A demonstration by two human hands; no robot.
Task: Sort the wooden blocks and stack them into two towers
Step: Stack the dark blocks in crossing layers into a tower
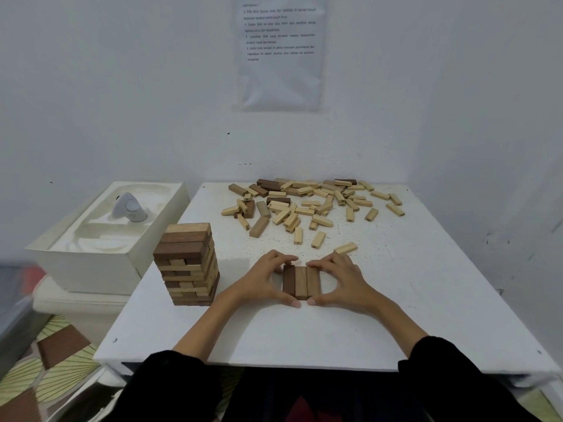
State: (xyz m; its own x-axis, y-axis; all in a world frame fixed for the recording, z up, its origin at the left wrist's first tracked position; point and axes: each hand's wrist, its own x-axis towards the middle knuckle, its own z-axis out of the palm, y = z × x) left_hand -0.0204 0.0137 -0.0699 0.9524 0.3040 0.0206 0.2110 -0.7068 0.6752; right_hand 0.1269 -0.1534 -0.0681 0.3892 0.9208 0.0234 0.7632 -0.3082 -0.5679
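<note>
- So, head view, the only one we get: both hands are down on the table [396, 300], wrapped around a row [301, 281] of three brown blocks. The blocks lie side by side, touching, near the front middle.
- The left hand [262, 281] cups the row's left side, with its fingers curled to the far end and its thumb tip at the near end. The right hand [344, 278] mirrors it on the right. Nothing is lifted — they just pinch the row end to end, and it looks like squaring up.
- A tower [187, 263] of brown blocks, several layers high, stands left of the hands near the table's edge and looks fairly straight.
- The pile [310, 205] sits at the back, mostly pale small blocks with a few browns still mixed in.
- My read is that sorting's only partway done and this row is a fresh layer. I can't tell whether it's meant for the tower or is a new base.
- If it goes on the tower, the next move needs an even squeeze so the middle block doesn't drop — and then a crosswise, gentle landing.
</note>
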